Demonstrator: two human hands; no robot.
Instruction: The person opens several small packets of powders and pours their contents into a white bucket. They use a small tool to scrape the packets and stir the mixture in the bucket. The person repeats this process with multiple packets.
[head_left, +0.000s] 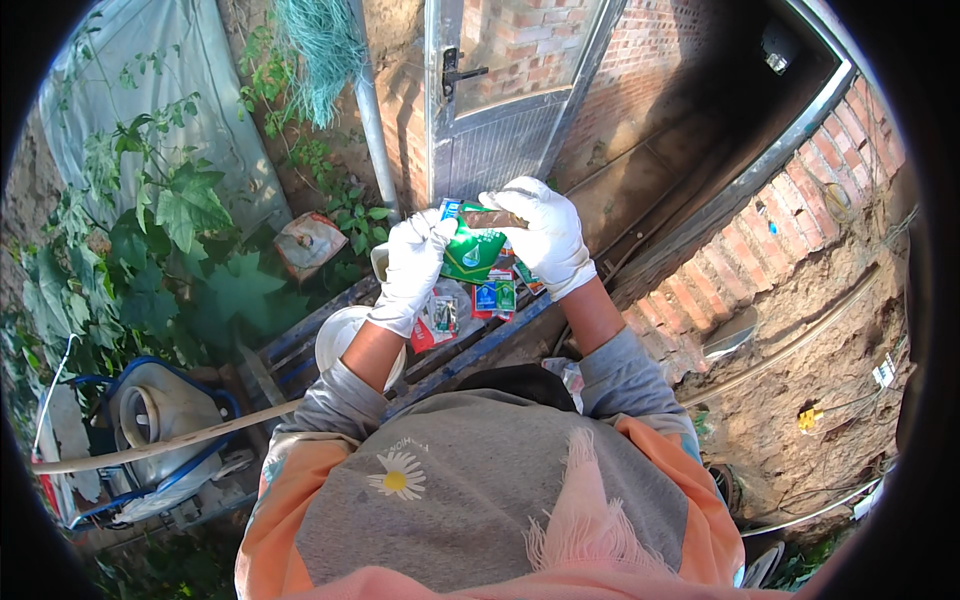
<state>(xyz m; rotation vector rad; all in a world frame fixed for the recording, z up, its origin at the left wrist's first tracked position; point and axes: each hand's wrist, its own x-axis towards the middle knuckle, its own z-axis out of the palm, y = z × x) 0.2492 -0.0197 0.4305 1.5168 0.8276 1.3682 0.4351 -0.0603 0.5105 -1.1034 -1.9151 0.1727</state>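
My left hand (416, 262), in a white glove, is shut on the left edge of a green packet (471, 255) with a drop printed on it. Across the packet's upper part lies a brown strip (493, 219), its right end at the fingers of my right hand (541, 232), also gloved in white. Those fingers are closed on the strip and the packet's top edge. Below the hands, small blue and green packets (495, 295) and a red packet (427, 334) lie on a blue-framed surface. Whether the strip is part of the packet cannot be told.
A white bucket (339, 341) stands by my left forearm. A long wooden pole (172, 444) runs to the left, over a blue-rimmed metal container (169, 409). Ahead is a metal-framed door (495, 142), with a brick wall edge (742, 232) to the right and leafy plants on the left.
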